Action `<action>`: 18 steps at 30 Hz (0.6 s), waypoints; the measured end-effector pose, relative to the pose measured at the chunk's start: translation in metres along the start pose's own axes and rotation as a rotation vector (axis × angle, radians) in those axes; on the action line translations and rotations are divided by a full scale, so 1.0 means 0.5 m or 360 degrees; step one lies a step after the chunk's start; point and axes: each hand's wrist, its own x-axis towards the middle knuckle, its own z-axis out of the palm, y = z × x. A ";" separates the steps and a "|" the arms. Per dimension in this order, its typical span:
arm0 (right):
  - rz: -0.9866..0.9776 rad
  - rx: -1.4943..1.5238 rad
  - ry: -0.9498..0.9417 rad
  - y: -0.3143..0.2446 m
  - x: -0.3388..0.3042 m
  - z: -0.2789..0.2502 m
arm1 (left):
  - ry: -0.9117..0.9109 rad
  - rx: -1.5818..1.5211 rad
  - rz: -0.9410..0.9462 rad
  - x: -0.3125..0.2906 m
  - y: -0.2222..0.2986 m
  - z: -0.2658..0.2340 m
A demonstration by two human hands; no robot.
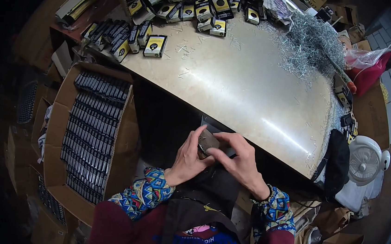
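In front of my lap, just off the near edge of the table (pixel 208 83), both hands meet around a small brownish-grey block-like piece (pixel 208 141). Its exact kind I cannot make out, as fingers cover much of it. My left hand (pixel 187 156) grips it from the left, thumb and fingers curled round its side. From the right, my right hand (pixel 240 162) closes on it, the thumb pressed across its near face. Something dark and metallic shows under the piece, partly hidden by the fingers and the shadow.
A big carton (pixel 122 139) on the left holds rows of dark packs (pixel 89 145). Yellow-and-black small boxes (pixel 205 11) are heaped at the table's back, with more at its left corner. A pile of thin metal pins (pixel 311 44) lies far right. A white fan (pixel 364 160) stands right.
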 end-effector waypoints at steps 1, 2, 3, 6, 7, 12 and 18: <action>0.0140 0.0077 -0.0018 -0.010 0.000 0.000 | 0.0002 0.0079 0.0058 0.000 0.006 -0.001; -0.0120 -0.0059 0.0036 0.004 0.002 0.008 | 0.0053 0.0017 0.0100 0.001 0.007 0.005; -0.0122 -0.0061 0.0037 0.009 0.002 0.015 | 0.0053 0.0016 0.0103 0.001 0.008 0.010; 0.0056 0.0007 0.0002 0.029 -0.008 0.032 | 0.0129 -0.0010 0.0088 0.006 0.014 0.012; 0.0052 0.0005 0.0003 0.032 -0.007 0.028 | 0.0133 0.0030 -0.0001 0.011 0.020 0.007; 0.0334 0.0246 0.0158 0.035 -0.002 0.031 | -0.0062 0.0140 -0.0174 0.016 0.012 -0.003; 0.0051 0.0101 0.0481 0.051 0.016 0.051 | 0.0008 0.0338 0.0089 0.019 0.024 0.006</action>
